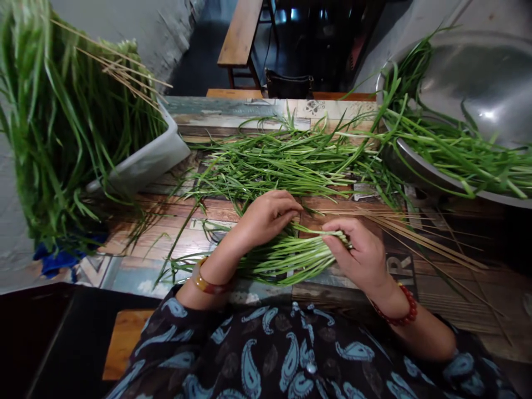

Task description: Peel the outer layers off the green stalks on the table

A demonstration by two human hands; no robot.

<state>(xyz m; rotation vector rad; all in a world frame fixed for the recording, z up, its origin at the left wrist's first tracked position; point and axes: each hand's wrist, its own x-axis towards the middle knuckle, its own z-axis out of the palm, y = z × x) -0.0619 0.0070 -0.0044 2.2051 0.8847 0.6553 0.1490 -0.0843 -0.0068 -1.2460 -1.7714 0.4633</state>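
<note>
Stalk bundle held at its pale end on a wooden table

Nearest the person, a green stalk bundle [286, 257] lies across the patterned tabletop [432, 310], pale ends toward the right. The right hand [361, 252] is closed on those ends, thumb against fingers (a beaded red bracelet [405, 307] is noted at the wrist). The left hand [268, 219] is partly curled, palm down, at the bundle's far edge; whether it grips any stalk cannot be told.

Just beyond the right hand, thin tan strips [432, 244] fan out to the right. Farther back, loose green stalks [286, 158] lie in a broad, untidy layer. To its right, a metal basin [469, 111] holds more stalks, some hanging over the rim. To its left, a white container [162, 149] is heaped with long greens [78, 105] (further strips rest on top).

Past the table's far edge stand a dark bag [290, 86] and, beyond it, a wooden bench [241, 33].
</note>
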